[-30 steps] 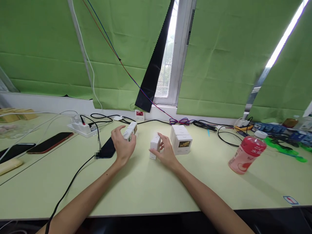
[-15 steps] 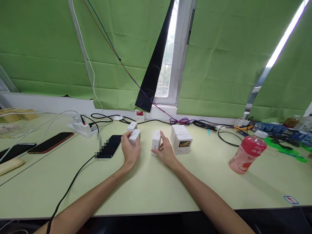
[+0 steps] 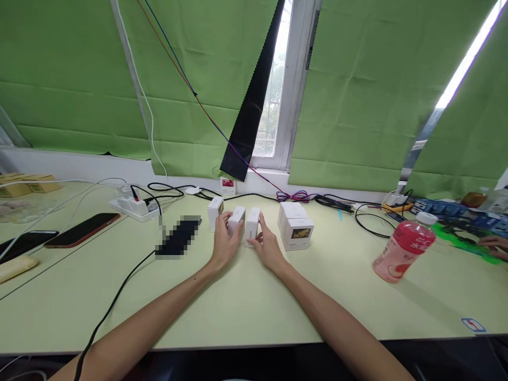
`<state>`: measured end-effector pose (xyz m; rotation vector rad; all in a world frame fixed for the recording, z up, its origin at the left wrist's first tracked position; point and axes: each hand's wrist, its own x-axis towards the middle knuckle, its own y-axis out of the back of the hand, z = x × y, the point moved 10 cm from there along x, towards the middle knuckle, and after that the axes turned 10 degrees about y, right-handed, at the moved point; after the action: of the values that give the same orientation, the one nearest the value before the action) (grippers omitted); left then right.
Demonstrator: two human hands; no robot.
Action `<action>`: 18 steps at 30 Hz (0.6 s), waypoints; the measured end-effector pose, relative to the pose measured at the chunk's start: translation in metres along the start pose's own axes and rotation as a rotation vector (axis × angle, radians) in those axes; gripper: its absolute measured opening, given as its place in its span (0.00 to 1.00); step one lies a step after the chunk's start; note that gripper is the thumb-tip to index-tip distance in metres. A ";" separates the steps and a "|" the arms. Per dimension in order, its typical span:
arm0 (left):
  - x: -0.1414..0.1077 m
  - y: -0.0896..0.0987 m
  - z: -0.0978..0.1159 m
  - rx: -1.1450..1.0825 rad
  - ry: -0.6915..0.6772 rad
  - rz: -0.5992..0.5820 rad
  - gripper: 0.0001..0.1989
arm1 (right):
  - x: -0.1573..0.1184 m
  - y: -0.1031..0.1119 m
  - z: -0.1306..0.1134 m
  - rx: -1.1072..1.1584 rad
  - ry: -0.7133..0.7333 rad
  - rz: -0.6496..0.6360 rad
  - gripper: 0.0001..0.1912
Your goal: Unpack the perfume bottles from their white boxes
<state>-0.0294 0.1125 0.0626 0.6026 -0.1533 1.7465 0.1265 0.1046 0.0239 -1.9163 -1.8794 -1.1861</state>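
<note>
Two small white boxes stand upright side by side in the middle of the table. My left hand (image 3: 227,241) is closed around the left white box (image 3: 237,216), thumb on its right side. The right white box (image 3: 253,221) is gripped by my right hand (image 3: 269,245), with fingers on its right side and thumb at the near face. Only a narrow gap shows between the two. Just behind my left hand stands another white box (image 3: 215,207). Right of my right hand is a row of white boxes (image 3: 297,238), the front one with a dark picture on its face.
A pink drink bottle (image 3: 402,248) stands on the right. To the left lie a partly blurred phone (image 3: 178,236) with a black cable, two more phones and a power strip (image 3: 137,207). Cables run along the wall. Another person's hand (image 3: 494,244) is at the right edge.
My left hand has carried its white box rightward, beside the one in my right hand. The right hand's box has shifted slightly away from me. Another person's hand has appeared at the far right.
</note>
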 end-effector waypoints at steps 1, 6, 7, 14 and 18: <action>0.000 -0.005 0.000 -0.041 -0.002 -0.039 0.19 | 0.000 -0.002 0.000 0.003 0.007 -0.005 0.49; 0.001 -0.017 0.004 -0.143 -0.037 -0.155 0.18 | 0.001 -0.004 -0.001 0.001 0.006 -0.018 0.47; 0.002 -0.017 0.003 -0.139 -0.043 -0.166 0.19 | 0.001 -0.004 -0.001 -0.002 -0.002 -0.017 0.46; 0.016 -0.015 -0.006 -0.030 -0.079 -0.195 0.18 | 0.000 0.005 0.007 0.032 -0.053 0.062 0.36; 0.020 -0.014 -0.007 0.023 -0.113 -0.201 0.17 | -0.001 0.006 0.008 0.054 -0.060 0.079 0.28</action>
<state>-0.0214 0.1359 0.0632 0.7100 -0.1464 1.5223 0.1348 0.1077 0.0203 -1.9984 -1.8263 -1.0557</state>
